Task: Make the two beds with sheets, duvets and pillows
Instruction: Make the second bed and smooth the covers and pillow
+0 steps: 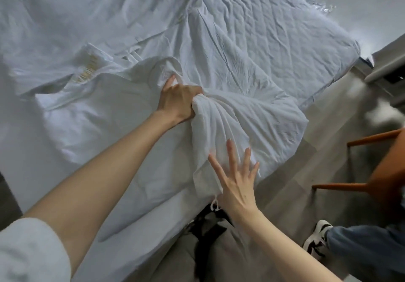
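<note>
My left hand (179,99) squeezes a bunch of the soft white wrinkly cloth (230,115), so it puckers into long folds like a fan. My right hand (236,185) is spread wide with straight fingers, lying flat on the same cloth near the bed's closest edge. The cloth lies on the wide bed with a crumpled white sheet (274,29) and hangs over its right edge. A brown wooden chair (385,172) stands on the grey plank floor (295,183).

bed (153,211) | white sheet (274,29) | rumpled duvet (230,117) on top
</note>
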Available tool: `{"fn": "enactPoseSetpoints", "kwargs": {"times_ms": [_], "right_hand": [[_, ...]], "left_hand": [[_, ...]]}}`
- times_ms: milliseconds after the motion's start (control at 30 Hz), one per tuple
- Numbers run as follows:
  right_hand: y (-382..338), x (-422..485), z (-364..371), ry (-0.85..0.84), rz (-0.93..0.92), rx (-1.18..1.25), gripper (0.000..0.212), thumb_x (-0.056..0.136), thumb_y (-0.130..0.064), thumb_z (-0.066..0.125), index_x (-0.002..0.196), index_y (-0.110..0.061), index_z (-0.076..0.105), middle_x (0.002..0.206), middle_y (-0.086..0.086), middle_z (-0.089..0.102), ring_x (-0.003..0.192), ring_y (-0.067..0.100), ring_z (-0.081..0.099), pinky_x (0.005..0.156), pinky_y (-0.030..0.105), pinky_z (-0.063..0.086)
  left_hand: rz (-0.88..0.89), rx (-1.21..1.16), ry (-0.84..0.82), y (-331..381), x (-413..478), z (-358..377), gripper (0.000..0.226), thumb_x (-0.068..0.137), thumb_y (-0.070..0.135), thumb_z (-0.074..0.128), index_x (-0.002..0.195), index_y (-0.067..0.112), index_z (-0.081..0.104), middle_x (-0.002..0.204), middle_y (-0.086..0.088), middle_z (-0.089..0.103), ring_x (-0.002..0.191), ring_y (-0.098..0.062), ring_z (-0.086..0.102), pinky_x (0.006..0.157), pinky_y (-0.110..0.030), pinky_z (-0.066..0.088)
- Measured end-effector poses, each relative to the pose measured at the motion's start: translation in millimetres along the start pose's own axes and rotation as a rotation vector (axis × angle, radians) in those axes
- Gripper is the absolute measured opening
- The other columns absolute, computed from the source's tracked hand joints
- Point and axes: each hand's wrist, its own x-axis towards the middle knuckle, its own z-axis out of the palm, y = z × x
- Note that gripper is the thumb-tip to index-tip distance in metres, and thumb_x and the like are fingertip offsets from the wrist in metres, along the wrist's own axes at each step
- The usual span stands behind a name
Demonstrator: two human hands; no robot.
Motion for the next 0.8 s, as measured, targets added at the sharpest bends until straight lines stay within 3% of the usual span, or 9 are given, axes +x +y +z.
{"fn": "enactPoseSetpoints", "kwargs": {"times_ms": [100, 200, 300, 333, 400, 567, 633, 700, 800], "right_hand": [[14, 11, -16, 0.030, 0.011, -0.099, 0.125, 0.063, 0.013, 0.072, 0.152, -0.047, 0.007, 0.162, 0.011, 0.004, 0.133, 0.060, 0.022, 0.090, 0.073, 0.041], [31, 18, -41, -0.040, 0.081, 0.012, 0.122, 0.073, 0.011, 0.067, 0.147, -0.055, -0.004, 0.157, 0.013, 0.005, 0.117, 0.043, 0.047, 0.071, 0.045, 0.057], [43, 24, -68, -0.086, 0.128, 0.096, 0.094, 0.089, 0.005, 0.050, 0.148, -0.052, 0.003, 0.120, 0.009, 0.046, 0.076, 0.025, 0.059, 0.063, 0.036, 0.050], [45, 28, -77, -0.083, 0.144, 0.122, 0.082, 0.091, 0.004, 0.043, 0.147, -0.048, 0.013, 0.107, 0.009, 0.052, 0.072, 0.027, 0.058, 0.063, 0.036, 0.045], [52, 37, -91, -0.041, 0.154, 0.199, 0.059, 0.090, 0.002, 0.039, 0.138, -0.034, 0.035, 0.099, 0.012, 0.059, 0.076, 0.034, 0.060, 0.064, 0.036, 0.039], [66, 84, -143, 0.185, 0.253, 0.464, 0.021, 0.096, -0.005, 0.042, 0.111, -0.019, 0.049, 0.101, 0.006, 0.066, 0.083, 0.030, 0.058, 0.065, 0.039, 0.044], [73, 116, -175, 0.321, 0.262, 0.597, 0.018, 0.095, -0.001, 0.041, 0.104, -0.015, 0.048, 0.091, 0.004, 0.063, 0.079, 0.028, 0.056, 0.060, 0.035, 0.037], [83, 158, -209, 0.448, 0.236, 0.685, 0.015, 0.095, 0.000, 0.044, 0.101, -0.012, 0.047, 0.085, 0.005, 0.060, 0.073, 0.027, 0.052, 0.058, 0.033, 0.030], [94, 235, -250, 0.527, 0.196, 0.774, 0.005, 0.096, -0.006, 0.049, 0.100, -0.008, 0.047, 0.085, 0.006, 0.056, 0.074, 0.026, 0.047, 0.061, 0.030, 0.026]], "left_hand": [[-0.088, -0.071, -0.040, -5, 16, -28, 0.027, 0.081, 0.029, 0.055, 0.104, 0.025, 0.067, 0.088, -0.008, 0.071, 0.093, -0.030, 0.062, 0.114, -0.037, 0.021], [-0.132, -0.081, -0.090, -3, 26, -46, 0.037, 0.076, 0.037, 0.046, 0.106, 0.026, 0.067, 0.095, -0.009, 0.071, 0.099, -0.031, 0.061, 0.111, -0.036, 0.024], [-0.163, -0.082, -0.105, -2, 36, -50, 0.025, 0.085, 0.026, 0.055, 0.108, 0.028, 0.066, 0.102, -0.007, 0.070, 0.103, -0.030, 0.060, 0.108, -0.036, 0.026], [-0.178, -0.087, -0.113, -2, 38, -53, 0.025, 0.086, 0.024, 0.054, 0.108, 0.028, 0.066, 0.104, -0.008, 0.070, 0.104, -0.030, 0.060, 0.107, -0.036, 0.027], [-0.213, -0.114, -0.110, -4, 45, -61, 0.027, 0.087, 0.021, 0.053, 0.110, 0.025, 0.066, 0.108, -0.010, 0.069, 0.106, -0.032, 0.059, 0.103, -0.036, 0.029], [-0.324, -0.153, -0.054, -26, 76, -84, 0.015, 0.089, 0.020, 0.051, 0.095, 0.015, 0.064, 0.105, -0.016, 0.067, 0.102, -0.039, 0.060, 0.084, -0.038, 0.038], [-0.397, -0.166, -0.062, -37, 90, -93, 0.017, 0.088, 0.019, 0.052, 0.097, 0.014, 0.065, 0.104, -0.016, 0.067, 0.099, -0.038, 0.060, 0.078, -0.036, 0.037], [-0.467, -0.183, -0.071, -49, 104, -97, 0.007, 0.086, 0.018, 0.053, 0.086, 0.016, 0.060, 0.102, -0.016, 0.067, 0.097, -0.038, 0.060, 0.076, -0.035, 0.037], [-0.561, -0.183, -0.099, -61, 129, -98, 0.007, 0.086, 0.020, 0.055, 0.080, 0.020, 0.058, 0.102, -0.016, 0.067, 0.097, -0.037, 0.060, 0.078, -0.035, 0.038]]}}
